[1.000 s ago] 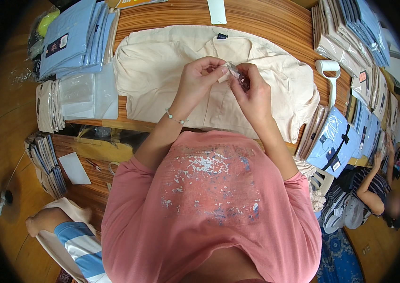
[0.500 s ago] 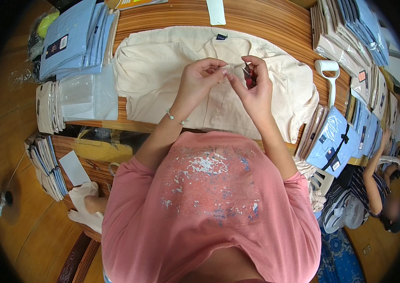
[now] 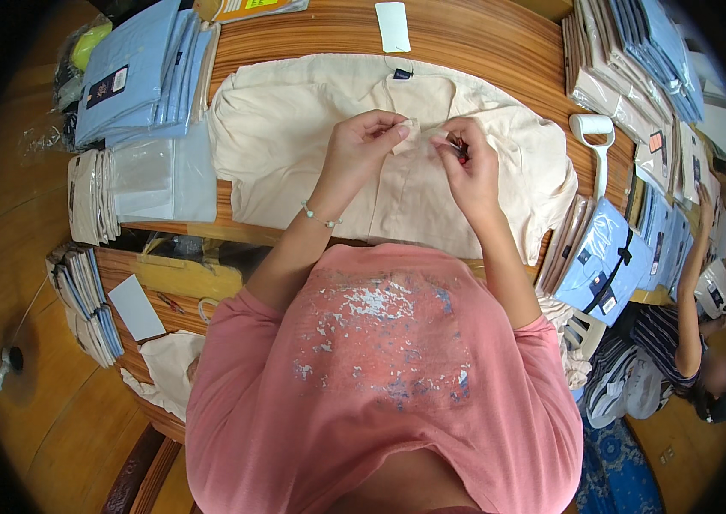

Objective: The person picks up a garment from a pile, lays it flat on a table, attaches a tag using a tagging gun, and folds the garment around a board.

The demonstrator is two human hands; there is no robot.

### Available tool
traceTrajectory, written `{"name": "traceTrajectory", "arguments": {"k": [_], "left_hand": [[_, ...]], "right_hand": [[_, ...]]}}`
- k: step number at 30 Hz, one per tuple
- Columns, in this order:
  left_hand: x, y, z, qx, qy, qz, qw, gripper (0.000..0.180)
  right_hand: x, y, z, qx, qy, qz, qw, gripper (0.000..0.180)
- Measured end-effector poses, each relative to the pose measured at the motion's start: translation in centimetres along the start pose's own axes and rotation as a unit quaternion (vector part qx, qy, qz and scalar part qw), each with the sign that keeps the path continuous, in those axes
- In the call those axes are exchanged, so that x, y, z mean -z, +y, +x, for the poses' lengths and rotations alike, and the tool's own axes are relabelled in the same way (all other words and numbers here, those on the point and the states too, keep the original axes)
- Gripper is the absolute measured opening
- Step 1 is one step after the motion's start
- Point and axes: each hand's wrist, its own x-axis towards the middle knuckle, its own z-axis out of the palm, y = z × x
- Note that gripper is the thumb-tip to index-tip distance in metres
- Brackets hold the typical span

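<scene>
The right hand [image 3: 474, 163] had drawn away from the left hand [image 3: 367, 141] since the earlier frame, leaving a gap between their fingertips. The right was closed around a small red-and-dark tool [image 3: 463, 153]; the left pinched a small pale piece [image 3: 412, 128], though whether it joined the garment could not be told. The wide cream cloth garment [image 3: 294, 128] lay flat on the brown striped wooden bench [image 3: 312, 34], long axis running left to right, its collar end with a dark neck label [image 3: 401, 75] pointing away from the person. Both hands hid part of its middle. One pale rectangular hang tag [image 3: 392, 27] lay beyond the collar; one white-handled roller [image 3: 599, 141] lay just right. A stack of light-blue bagged garments [image 3: 132, 77] and clear plastic bags [image 3: 185, 176] crowded its left side.
</scene>
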Motion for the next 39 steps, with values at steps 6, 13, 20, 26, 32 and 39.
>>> {"name": "traceTrajectory", "arguments": {"k": [6, 13, 20, 26, 32, 39], "left_hand": [[0.0, -0.4, -0.1, 0.034, -0.013, -0.062, 0.997, 0.019], [-1.0, 0.0, -0.4, 0.032, -0.008, -0.095, 0.995, 0.017], [-0.5, -0.7, -0.5, 0.032, -0.033, -0.079, 0.996, 0.019], [-0.9, -0.4, -0.6, 0.015, -0.017, -0.021, 1.000, 0.018], [-0.9, -0.7, -0.7, -0.017, -0.034, 0.004, 0.999, 0.017], [-0.7, -1.3, -0.4, -0.010, -0.051, 0.018, 0.998, 0.015]], "right_hand": [[-0.7, -1.7, -0.9, 0.003, -0.018, -0.017, 1.000, 0.028], [-1.5, -0.6, -0.9, -0.013, 0.009, 0.006, 1.000, 0.027], [-1.3, -0.5, -0.8, -0.042, 0.000, 0.010, 0.999, 0.021], [-0.9, -0.8, -0.6, 0.005, 0.052, -0.004, 0.999, 0.022], [-0.4, -1.6, 0.0, 0.045, 0.022, -0.065, 0.997, 0.019], [-0.6, -0.1, 0.3, 0.137, 0.027, -0.139, 0.980, 0.024]]}}
